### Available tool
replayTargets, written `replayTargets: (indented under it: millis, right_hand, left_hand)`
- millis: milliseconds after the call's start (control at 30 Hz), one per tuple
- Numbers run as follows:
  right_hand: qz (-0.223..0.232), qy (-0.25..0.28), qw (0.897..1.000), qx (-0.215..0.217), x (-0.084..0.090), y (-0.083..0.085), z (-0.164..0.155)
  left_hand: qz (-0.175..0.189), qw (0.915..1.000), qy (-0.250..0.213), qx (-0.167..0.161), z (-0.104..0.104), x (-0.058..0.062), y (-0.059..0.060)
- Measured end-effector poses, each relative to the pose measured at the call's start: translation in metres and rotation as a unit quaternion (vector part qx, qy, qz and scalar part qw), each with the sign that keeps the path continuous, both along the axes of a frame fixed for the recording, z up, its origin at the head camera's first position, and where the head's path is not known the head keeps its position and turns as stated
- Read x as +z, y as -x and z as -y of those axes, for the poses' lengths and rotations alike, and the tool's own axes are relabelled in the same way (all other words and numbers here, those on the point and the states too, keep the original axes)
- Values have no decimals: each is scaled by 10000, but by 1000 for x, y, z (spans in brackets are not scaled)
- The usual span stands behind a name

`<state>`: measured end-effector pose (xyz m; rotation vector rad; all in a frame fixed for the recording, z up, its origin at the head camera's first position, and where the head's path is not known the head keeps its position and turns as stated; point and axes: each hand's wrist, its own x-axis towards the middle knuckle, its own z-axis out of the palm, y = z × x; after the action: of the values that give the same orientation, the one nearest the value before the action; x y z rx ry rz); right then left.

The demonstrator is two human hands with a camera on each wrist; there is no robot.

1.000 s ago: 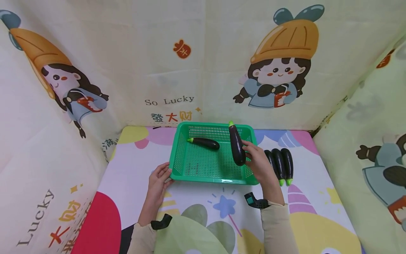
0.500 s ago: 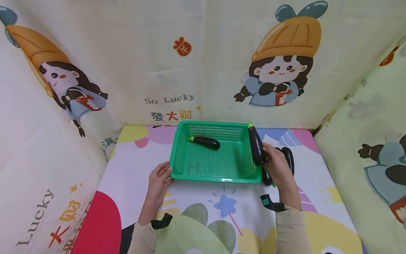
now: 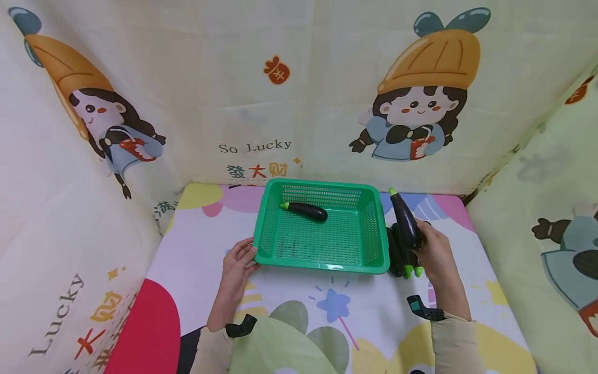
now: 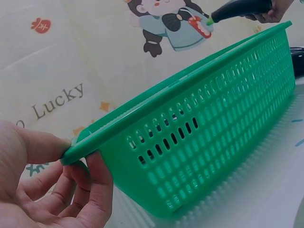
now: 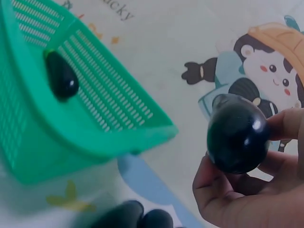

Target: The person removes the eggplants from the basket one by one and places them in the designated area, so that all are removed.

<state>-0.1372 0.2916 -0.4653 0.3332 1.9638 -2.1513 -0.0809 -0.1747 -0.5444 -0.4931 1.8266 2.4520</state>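
Note:
A green plastic basket (image 3: pixel 322 267) stands on the table, with one eggplant (image 3: pixel 306 211) lying inside toward its back left. My left hand (image 3: pixel 237 264) pinches the basket's left front rim between thumb and fingers, which the left wrist view shows closely. Off the basket's right side, my right hand (image 3: pixel 436 252) holds another eggplant (image 3: pixel 405 221) up in the air, its green stem end pointing away and to the left. In the right wrist view the dark round end of this held eggplant (image 5: pixel 237 135) faces the camera. Below it several eggplants (image 3: pixel 396 254) lie side by side on the table, partly covered.
The table (image 3: pixel 299 296) wears a colourful printed cloth. Cream printed curtains (image 3: pixel 327 104) close in the back and both sides, directly behind the basket's far edge.
My right hand has carried its eggplant rightward from above the basket to over the eggplants on the table. The left hand stays at the basket rim.

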Motion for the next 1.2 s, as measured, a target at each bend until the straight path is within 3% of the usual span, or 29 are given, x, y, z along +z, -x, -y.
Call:
replayTargets:
  millis: [200, 433, 700, 967, 1200]
  right_hand:
    - [-97, 281, 9986, -436, -5, -5, -24]
    - [-510, 651, 9926, -892, -14, -9, -50]
    - [-611, 478, 9906, -1123, -28, -10, -82]
    - [-390, 349, 9884, -1428, -39, -12, -96]
    - [146, 309, 9814, -1890, -50, -12, -100]
  left_hand:
    - [130, 9999, -68, -7, -2, -2, 1]
    - [137, 9998, -116, -17, -2, 0, 0]
    - [185, 9997, -159, -51, -1, -1, 0]
    - [191, 9997, -120, -65, -1, 0, 1]
    - [194, 9998, -40, -68, 0, 0, 1]
